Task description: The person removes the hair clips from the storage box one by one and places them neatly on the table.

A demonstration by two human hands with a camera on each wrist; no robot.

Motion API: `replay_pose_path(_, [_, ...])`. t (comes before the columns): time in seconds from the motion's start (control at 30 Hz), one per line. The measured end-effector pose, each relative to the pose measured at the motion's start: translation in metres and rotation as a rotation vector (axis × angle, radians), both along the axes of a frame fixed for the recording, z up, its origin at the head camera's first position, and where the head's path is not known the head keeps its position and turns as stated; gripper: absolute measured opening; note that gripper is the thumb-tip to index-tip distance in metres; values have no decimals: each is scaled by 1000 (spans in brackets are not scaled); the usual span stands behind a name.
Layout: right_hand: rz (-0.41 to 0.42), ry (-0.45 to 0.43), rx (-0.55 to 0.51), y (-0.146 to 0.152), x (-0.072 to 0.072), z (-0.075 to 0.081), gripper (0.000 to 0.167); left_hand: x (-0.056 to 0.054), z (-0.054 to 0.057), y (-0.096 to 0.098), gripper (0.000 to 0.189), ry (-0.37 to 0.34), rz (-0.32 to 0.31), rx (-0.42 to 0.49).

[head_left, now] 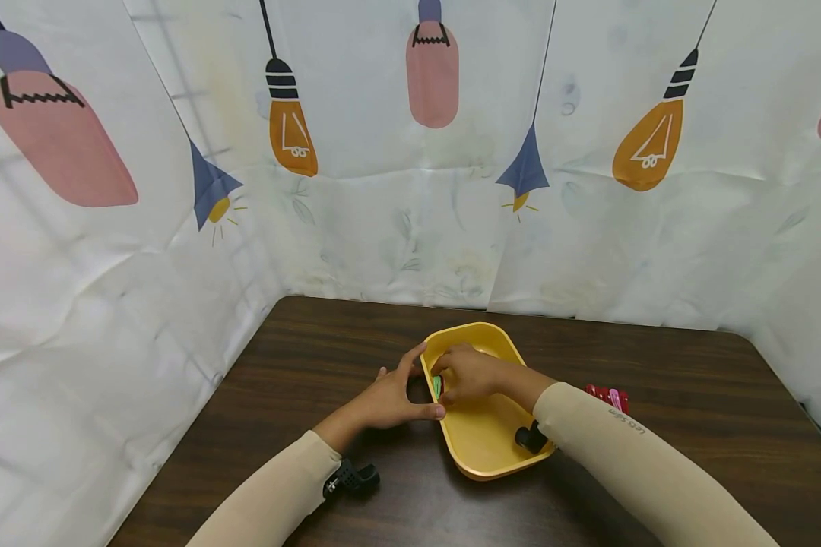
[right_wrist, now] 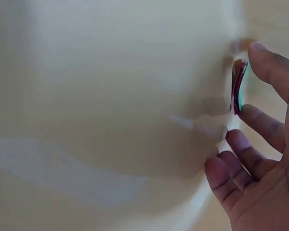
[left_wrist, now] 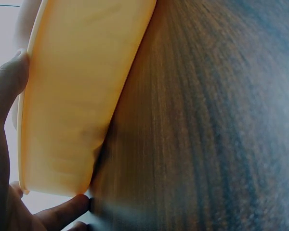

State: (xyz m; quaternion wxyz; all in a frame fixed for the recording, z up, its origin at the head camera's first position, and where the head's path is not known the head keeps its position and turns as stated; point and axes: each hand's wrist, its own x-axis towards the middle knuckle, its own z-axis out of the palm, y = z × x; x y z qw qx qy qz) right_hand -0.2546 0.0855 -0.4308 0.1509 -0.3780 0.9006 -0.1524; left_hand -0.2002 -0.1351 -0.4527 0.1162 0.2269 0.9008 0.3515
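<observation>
A yellow tray [head_left: 489, 437] with raised walls stands at a slant on the dark table. My left hand [head_left: 390, 399] grips its left side, thumb on the rim and other fingers at the far corner; the left wrist view shows one finger low by the tray wall [left_wrist: 86, 96]. Inside the tray, my right hand [head_left: 475, 374] is at the left wall. Its thumb and index finger hold a small stack of hair clips [right_wrist: 238, 86] by the ends, green on one face and red behind. The other right fingers [right_wrist: 241, 142] curl loosely near the wall.
Red hair clips with white dots and a pink one [head_left: 609, 396] lie on the table [head_left: 691, 395] right of the tray, partly behind my right sleeve. A black wrist strap [head_left: 352, 477] is on my left wrist. A printed cloth [head_left: 383, 228] hangs behind the table.
</observation>
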Motion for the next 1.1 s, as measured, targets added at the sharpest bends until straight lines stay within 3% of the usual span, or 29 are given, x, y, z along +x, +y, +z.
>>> replay_pose_path(1.1, [-43, 20, 7, -2, 1, -5, 45, 0, 1, 0, 119, -20, 0, 0])
